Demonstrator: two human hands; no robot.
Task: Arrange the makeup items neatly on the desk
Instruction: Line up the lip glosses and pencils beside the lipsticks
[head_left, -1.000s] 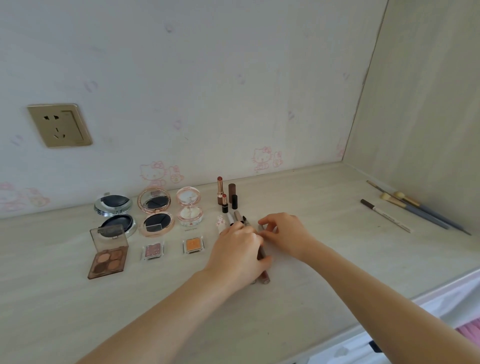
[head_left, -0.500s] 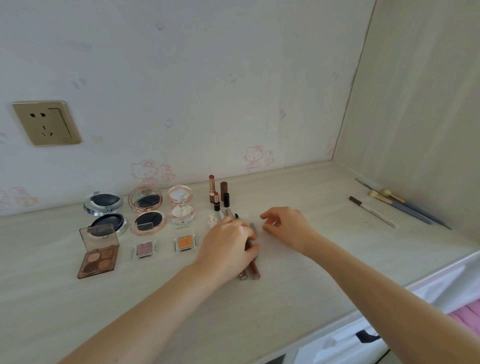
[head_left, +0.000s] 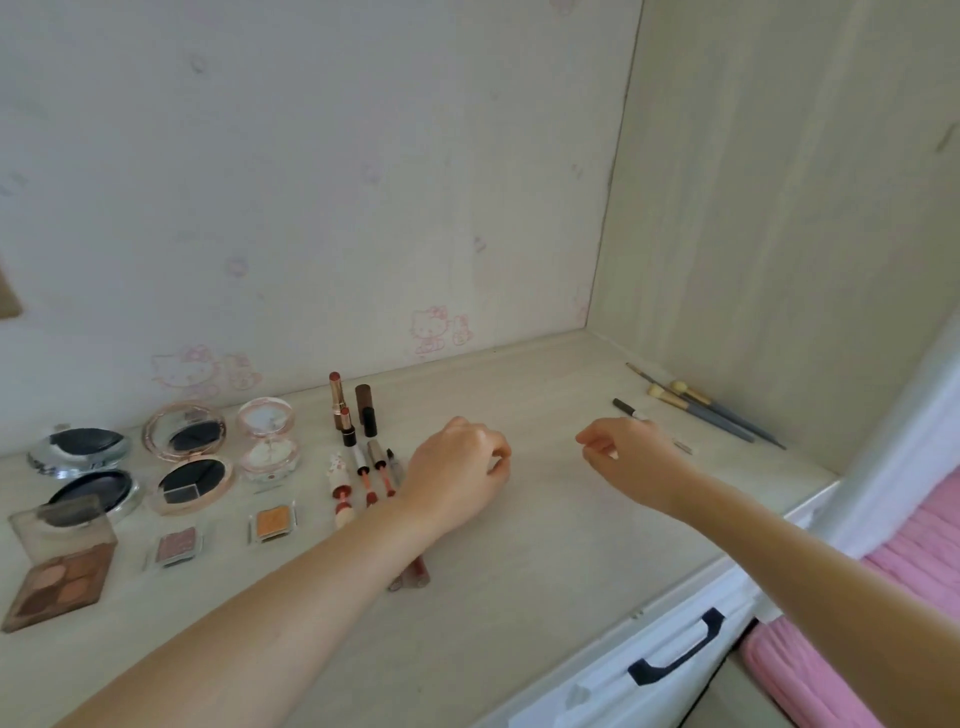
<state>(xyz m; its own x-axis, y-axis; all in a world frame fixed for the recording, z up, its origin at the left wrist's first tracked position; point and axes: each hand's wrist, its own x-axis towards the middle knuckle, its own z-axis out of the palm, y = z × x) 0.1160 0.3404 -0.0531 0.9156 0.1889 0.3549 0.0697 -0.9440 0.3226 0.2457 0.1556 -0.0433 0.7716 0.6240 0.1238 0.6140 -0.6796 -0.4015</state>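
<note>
My left hand (head_left: 457, 470) rests on the desk (head_left: 545, 525) with its fingers curled in and nothing visible in it. Just left of it lie several lip tubes (head_left: 363, 470) side by side. Two more tubes (head_left: 413, 571) poke out from under my left forearm. Small lipsticks (head_left: 349, 410) stand upright behind them. My right hand (head_left: 626, 452) hovers further right, loosely open and empty, above a dark pencil (head_left: 626, 407). Several makeup brushes (head_left: 701, 410) lie by the right panel. Open compacts (head_left: 187, 457), an eyeshadow palette (head_left: 57, 566) and two small eyeshadow pans (head_left: 271, 522) sit at the left.
The back wall and the right side panel (head_left: 779, 234) close in the desk. Below the front edge is a white drawer with a dark handle (head_left: 675, 649). Pink bedding (head_left: 909, 571) lies at the lower right. A wall socket (head_left: 8, 296) shows at the far left.
My right hand has left the lip tubes and moved right towards the pencil and brushes. My left hand has shifted slightly right, uncovering the lying tubes. The view has swung to the right.
</note>
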